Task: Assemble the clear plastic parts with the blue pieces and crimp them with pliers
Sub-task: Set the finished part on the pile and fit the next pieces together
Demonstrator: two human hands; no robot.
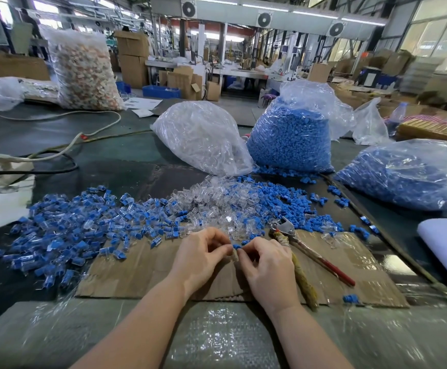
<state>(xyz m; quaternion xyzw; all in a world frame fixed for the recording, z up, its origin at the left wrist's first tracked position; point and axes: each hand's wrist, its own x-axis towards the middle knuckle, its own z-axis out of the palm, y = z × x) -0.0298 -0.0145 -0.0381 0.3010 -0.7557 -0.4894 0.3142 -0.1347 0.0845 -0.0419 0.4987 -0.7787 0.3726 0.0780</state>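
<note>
Now both hands [235, 255] pinch blue piece [236, 246], axis unclear.

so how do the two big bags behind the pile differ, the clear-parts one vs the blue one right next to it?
Contents: the clear-parts bag holds transparent pieces, while the blue-parts bag holds solid blue pieces.
Pose: the clear-parts bag slumps on its side with its mouth toward the pile; the blue-parts bag stands upright, plastic bunched at the top.
Spill: clear pieces lie in front of the first, blue pieces around the base of the second.
Both are transparent plastic sacks on the table, touching each other.
</note>
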